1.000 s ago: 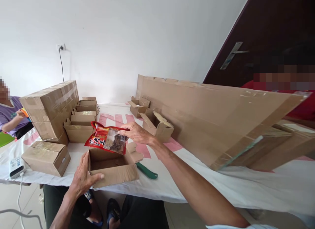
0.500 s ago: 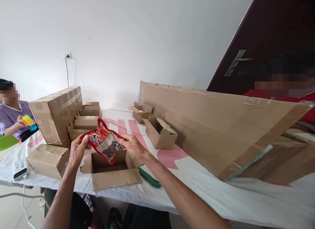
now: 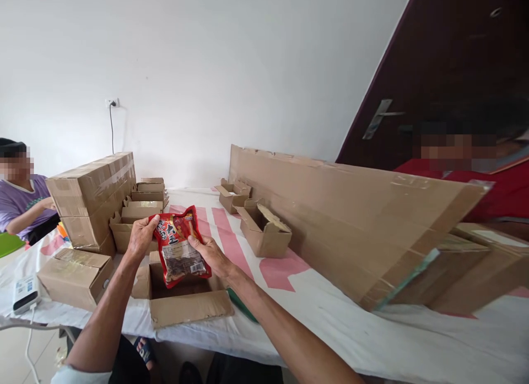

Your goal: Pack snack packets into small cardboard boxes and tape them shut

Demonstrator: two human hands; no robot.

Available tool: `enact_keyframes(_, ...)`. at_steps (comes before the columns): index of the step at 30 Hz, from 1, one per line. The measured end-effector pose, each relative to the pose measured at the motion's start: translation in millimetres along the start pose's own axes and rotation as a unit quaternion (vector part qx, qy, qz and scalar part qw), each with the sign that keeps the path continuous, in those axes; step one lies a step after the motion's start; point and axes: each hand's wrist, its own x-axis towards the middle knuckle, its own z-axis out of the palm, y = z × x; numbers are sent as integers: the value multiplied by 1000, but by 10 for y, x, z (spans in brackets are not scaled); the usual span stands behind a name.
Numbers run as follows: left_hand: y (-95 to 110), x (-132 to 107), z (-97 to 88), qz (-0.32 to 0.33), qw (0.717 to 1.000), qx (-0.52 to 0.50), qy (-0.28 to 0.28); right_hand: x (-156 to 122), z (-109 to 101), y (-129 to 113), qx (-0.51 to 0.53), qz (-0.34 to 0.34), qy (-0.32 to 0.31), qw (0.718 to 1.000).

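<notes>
Between my two hands is a red snack packet (image 3: 182, 246) with a see-through window showing dark pieces inside. My left hand (image 3: 142, 235) pinches its upper left corner. My right hand (image 3: 210, 254) grips its right side, thumb on the front. Below the packet stands an open cardboard box (image 3: 192, 307) with its flaps spread; the packet hides part of its inside. A green, curved object (image 3: 242, 306) lies on the cloth to the right of that box, partly covered by my right forearm.
Stacked cartons (image 3: 93, 194) and a closed box (image 3: 76, 276) stand at left, near a white power strip (image 3: 25, 293). Small open boxes (image 3: 264, 235) sit further back. A long cardboard panel (image 3: 351, 213) borders the right. One person (image 3: 28, 199) sits left, another (image 3: 454, 185) behind the panel.
The packet has turned more upright and flatter towards me, still held in both hands. The person at left has lowered the yellow and blue item, now mostly hidden behind the cartons.
</notes>
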Motion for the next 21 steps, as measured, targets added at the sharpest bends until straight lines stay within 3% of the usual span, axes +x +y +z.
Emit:
enact_keyframes(8, 21, 19, 1, 3, 1000, 1, -4, 57, 22, 24, -6, -15, 26, 1000)
enact_keyframes(12, 16, -128, -8, -22, 998, -1, -64, 118, -20, 91, 29, -22, 51, 998)
enact_keyframes(17, -187, -308, -34, -62, 987, 23, -144, 213, -88, 161, 70, -43, 64, 995)
enact_keyframes(21, -349, -292, -35, -33, 992, 19, -121, 229, -109, 210, 70, -42, 58, 995)
